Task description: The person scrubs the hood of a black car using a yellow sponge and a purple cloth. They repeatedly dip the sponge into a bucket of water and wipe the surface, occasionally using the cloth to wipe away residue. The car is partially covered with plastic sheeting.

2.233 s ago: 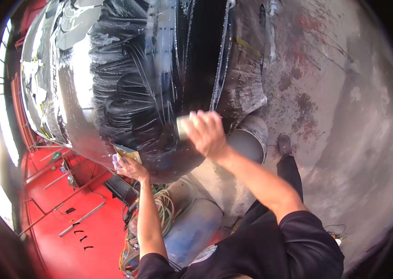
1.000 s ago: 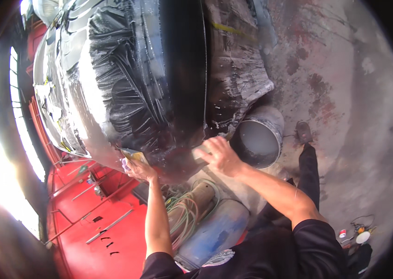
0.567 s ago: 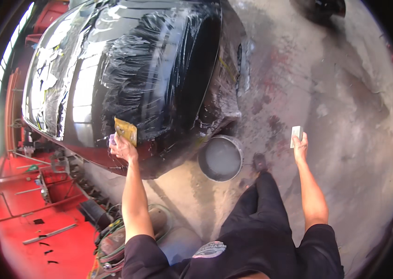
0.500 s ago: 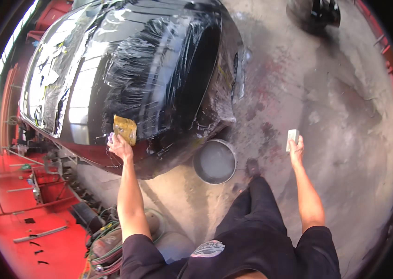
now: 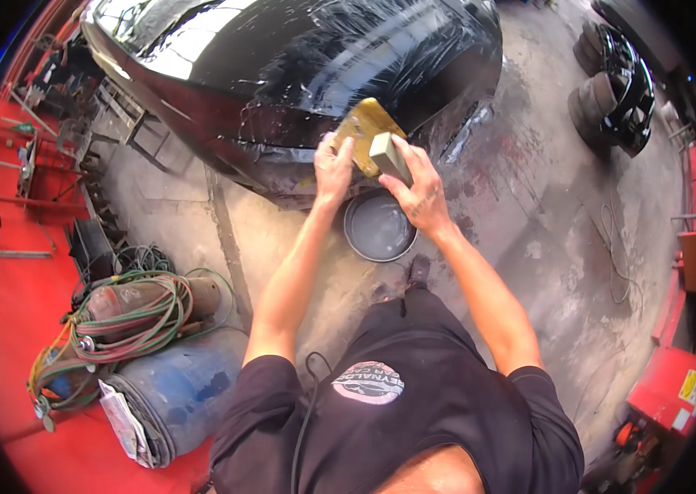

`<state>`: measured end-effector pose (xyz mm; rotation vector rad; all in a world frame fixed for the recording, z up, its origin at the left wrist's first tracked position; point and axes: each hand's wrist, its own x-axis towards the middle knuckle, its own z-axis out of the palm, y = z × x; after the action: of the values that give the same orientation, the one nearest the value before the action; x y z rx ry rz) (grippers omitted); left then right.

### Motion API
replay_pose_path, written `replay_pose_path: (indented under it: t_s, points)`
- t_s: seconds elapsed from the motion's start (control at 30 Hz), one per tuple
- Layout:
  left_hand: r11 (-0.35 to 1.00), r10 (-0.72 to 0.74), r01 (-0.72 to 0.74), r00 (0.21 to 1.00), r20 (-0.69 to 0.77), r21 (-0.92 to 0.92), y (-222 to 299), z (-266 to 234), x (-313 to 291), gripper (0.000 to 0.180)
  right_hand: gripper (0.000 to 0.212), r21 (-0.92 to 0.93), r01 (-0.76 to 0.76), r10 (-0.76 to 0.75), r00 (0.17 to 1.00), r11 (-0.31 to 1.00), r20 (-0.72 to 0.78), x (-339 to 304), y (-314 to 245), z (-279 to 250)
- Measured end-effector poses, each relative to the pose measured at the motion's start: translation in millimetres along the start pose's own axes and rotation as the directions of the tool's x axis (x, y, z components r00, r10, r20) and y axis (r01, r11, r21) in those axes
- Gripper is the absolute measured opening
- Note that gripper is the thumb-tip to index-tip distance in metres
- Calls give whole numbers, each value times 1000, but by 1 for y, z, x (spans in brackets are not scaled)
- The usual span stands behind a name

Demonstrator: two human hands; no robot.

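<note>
My left hand [image 5: 335,171] grips a bent yellow-brown sheet [image 5: 364,123] by its lower edge, thumb on top. In my right hand [image 5: 423,193] is a small pale grey-green sanding block [image 5: 389,155], held between thumb and fingers. The block lies close against the sheet's right part; whether they touch I cannot tell. Both hands are just in front of a glossy black car body [image 5: 270,58], streaked with water and whitish residue on its top surface. Below my hands a round bucket [image 5: 349,235] of cloudy grey liquid stands on the floor.
At the lower left are gas cylinders [image 5: 121,298] wrapped in hoses and a blue drum [image 5: 187,391]. A black car part [image 5: 634,99] and tyres [image 5: 591,111] lie at the far right. A thin cable [image 5: 611,247] lies on the concrete floor.
My left hand has left the car's surface with the sheet. My right hand has come in from the right with the block, bringing the two together. The view has shifted.
</note>
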<state>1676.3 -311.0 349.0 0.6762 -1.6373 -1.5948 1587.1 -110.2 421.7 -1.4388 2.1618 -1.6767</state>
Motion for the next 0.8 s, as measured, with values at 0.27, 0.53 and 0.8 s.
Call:
replay_pose_path:
  t_s: [0.27, 0.53, 0.8]
  points:
    - [959, -190, 207, 976, 103, -192, 78, -15, -66, 32, 75, -100, 76, -71, 996, 992, 53, 7, -25, 44]
    - [858, -101, 223, 957, 272, -464, 50, -41, -97, 63, 68, -44, 96, -87, 980, 994, 179, -21, -33, 51]
    - [937, -130, 156, 986, 102, -313, 39, -4, -87, 62, 97, 233, -241, 78, 834, 942, 546, 6, 3, 16]
